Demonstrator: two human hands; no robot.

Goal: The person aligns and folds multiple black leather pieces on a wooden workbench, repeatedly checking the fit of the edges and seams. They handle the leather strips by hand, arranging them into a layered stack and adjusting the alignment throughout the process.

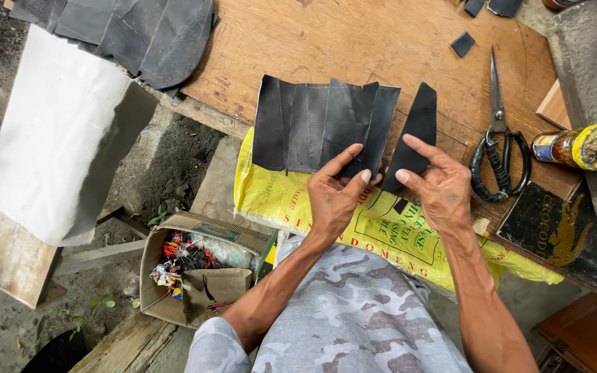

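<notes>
Nearest, grey camouflage-patterned trousers (354,318) fill the lower middle of the view, and both bare forearms reach forward over them. Beside the left knee sits an open brown cardboard box (198,276) stuffed with colourful scraps and plastic, on bare ground next to weathered planks. Past the knees a yellow woven plastic sack (381,228) with printed lettering lies draped over the near edge of a round plywood work board (354,41). The left hand (333,193) rests on the sack with its thumb and forefinger pinching the lower edge of a row of overlapping black rubber-like sheet pieces (319,124), which lie fanned side by side on the board. The right hand (440,183) lies just beside it, fingers loosely spread, its forefinger pressing flat on a separate tapered black strip (416,135) that leans next to the right end of the fanned row, near but apart from it. To the right of that hand lie large steel scissors with black-wrapped handles (497,145), blades pointing away, and beyond them a small glue-smeared bottle (582,146) on its side. Farther off, a small black offcut (462,43) sits on the board, a heap of dark sheets (139,34) covers the far left corner, and a white board (53,131) leans below it.
</notes>
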